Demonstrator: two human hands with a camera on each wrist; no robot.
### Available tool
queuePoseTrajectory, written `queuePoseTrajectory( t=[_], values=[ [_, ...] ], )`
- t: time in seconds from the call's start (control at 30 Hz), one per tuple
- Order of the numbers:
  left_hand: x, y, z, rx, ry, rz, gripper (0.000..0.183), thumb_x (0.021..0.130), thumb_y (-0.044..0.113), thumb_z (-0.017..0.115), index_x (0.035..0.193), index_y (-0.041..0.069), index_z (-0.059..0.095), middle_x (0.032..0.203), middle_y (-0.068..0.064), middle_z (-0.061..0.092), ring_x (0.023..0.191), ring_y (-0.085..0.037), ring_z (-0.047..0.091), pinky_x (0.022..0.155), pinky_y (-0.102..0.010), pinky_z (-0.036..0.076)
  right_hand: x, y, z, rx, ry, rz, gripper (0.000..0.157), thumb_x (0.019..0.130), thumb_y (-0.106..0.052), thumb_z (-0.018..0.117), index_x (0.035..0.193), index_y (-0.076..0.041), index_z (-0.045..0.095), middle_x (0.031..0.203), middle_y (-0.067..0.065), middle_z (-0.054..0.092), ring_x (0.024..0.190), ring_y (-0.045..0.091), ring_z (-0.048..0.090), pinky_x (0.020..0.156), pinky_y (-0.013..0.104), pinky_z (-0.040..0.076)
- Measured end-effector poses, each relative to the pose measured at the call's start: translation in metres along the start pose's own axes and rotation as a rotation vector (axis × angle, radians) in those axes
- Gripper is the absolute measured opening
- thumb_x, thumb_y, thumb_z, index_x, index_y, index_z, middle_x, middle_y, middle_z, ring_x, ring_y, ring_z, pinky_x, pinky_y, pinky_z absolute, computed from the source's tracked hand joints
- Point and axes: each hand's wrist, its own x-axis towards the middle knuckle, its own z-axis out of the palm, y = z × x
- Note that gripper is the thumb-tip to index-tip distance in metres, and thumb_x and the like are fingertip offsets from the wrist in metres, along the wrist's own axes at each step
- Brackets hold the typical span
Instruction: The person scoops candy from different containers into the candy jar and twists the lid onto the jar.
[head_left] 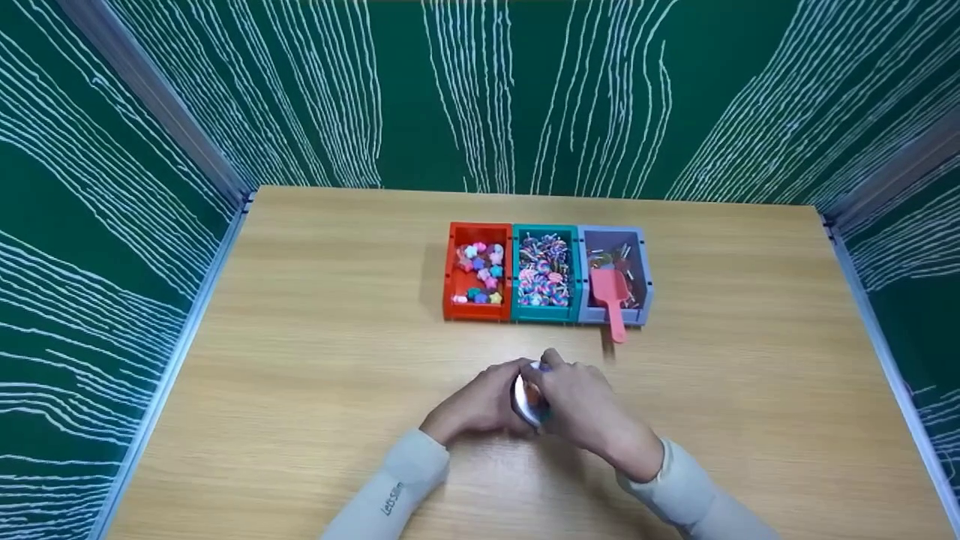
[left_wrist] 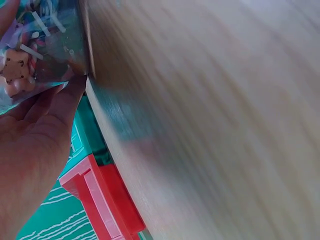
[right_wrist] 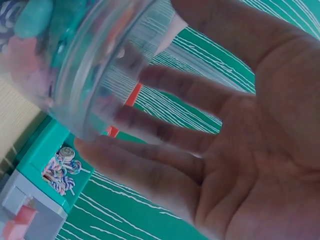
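Observation:
A clear jar (head_left: 529, 401) stands between my two hands, filled with small colourful pieces; a peach star-shaped charm (left_wrist: 16, 65) shows through its wall in the left wrist view. My left hand (head_left: 487, 401) holds the jar around its side, fingertips low near its base. From above, my right hand (head_left: 589, 409) grips the jar's clear rim (right_wrist: 100, 75), thumb on one side and fingers spread along the other. In the right wrist view, parts of the fingers show through the clear plastic.
Beyond the hands stand three joined bins: red (head_left: 451, 289) with star charms, teal (head_left: 515, 300) with lollipop-like pieces, and grey-purple (head_left: 646, 289) with small pieces. A pink scoop (head_left: 611, 292) lies in the last, its handle over the front edge. Green walls enclose the wooden table (head_left: 315, 337).

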Motion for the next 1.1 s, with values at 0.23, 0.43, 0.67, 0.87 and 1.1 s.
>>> queuePoseTrajectory(
  t=[0.23,0.43,0.67,0.87,1.1],
  values=[
    [0.001,0.0,0.0,0.004,-0.008,-0.015,0.083,0.074,0.027,0.097,0.146,0.023,0.055,0.14,0.009,0.064,0.125,-0.008,0.059,0.117,-0.035,0.043,-0.001,-0.001,0.0,-0.002,-0.031,0.037,0.064,0.073,-0.01,0.097,0.13,-0.008,0.07,0.111,0.02,0.065,0.084,0.033,0.068,0.073,0.05,0.063],
    [-0.001,0.001,-0.001,-0.006,-0.017,-0.054,0.089,0.075,0.027,0.097,0.151,0.026,0.051,0.145,0.007,0.061,0.13,-0.012,0.059,0.119,-0.039,0.042,-0.003,0.004,0.001,-0.059,-0.053,-0.054,0.067,0.078,-0.016,0.096,0.139,-0.017,0.068,0.134,0.023,0.06,0.094,0.034,0.071,0.078,0.047,0.064],
    [0.001,0.002,-0.001,0.028,-0.035,-0.047,0.09,0.077,0.028,0.096,0.153,0.026,0.049,0.145,0.009,0.061,0.13,-0.013,0.059,0.118,-0.039,0.044,-0.004,0.009,-0.007,-0.012,-0.069,-0.103,0.064,0.077,-0.009,0.095,0.137,-0.013,0.071,0.128,0.021,0.064,0.092,0.031,0.07,0.082,0.048,0.064],
    [0.001,0.0,0.0,0.003,-0.012,-0.003,0.09,0.073,0.025,0.099,0.15,0.021,0.053,0.141,0.007,0.064,0.125,-0.009,0.061,0.115,-0.033,0.045,-0.003,0.006,-0.005,-0.027,-0.035,-0.058,0.064,0.072,-0.011,0.099,0.131,-0.01,0.073,0.115,0.02,0.066,0.076,0.028,0.067,0.076,0.043,0.064],
    [0.001,-0.003,0.001,-0.01,-0.006,0.012,0.086,0.073,0.025,0.098,0.147,0.02,0.055,0.138,0.007,0.065,0.122,-0.007,0.061,0.114,-0.031,0.045,-0.003,0.004,0.003,-0.039,-0.005,-0.016,0.065,0.071,-0.014,0.1,0.13,-0.009,0.073,0.115,0.019,0.065,0.082,0.032,0.069,0.073,0.048,0.064]
  ],
)
